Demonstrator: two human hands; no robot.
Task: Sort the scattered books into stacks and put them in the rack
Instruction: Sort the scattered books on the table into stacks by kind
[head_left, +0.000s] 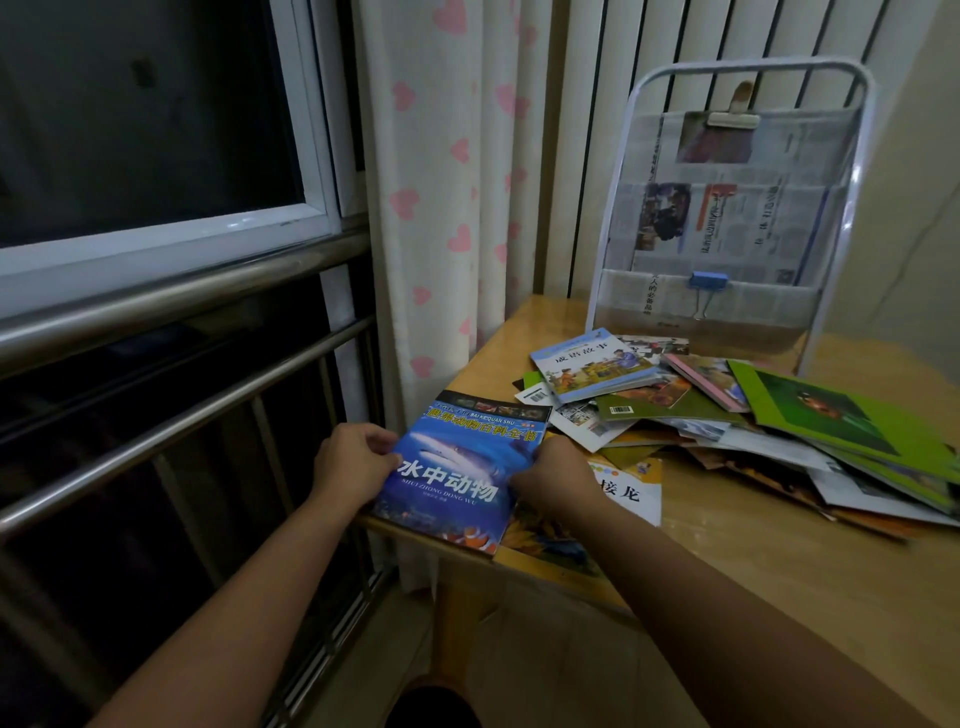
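A blue book with a shark cover (462, 467) lies at the near left corner of the wooden table (779, 561). My left hand (353, 462) grips its left edge and my right hand (556, 475) grips its right edge. Under it lies a yellow and white book (623, 493). A loose heap of scattered books (727, 415) covers the middle and right of the table, with a light-blue storybook (592, 364) on top and green books (852, 415) at the right. The white-framed rack (727, 218) stands at the table's back, its pockets lined with newspaper.
A blue binder clip (707, 283) and a beige clip (732, 117) hang on the rack. A curtain with pink hearts (441, 208) hangs left of the table. Metal rails (182, 291) and a window fill the left side. A radiator stands behind the rack.
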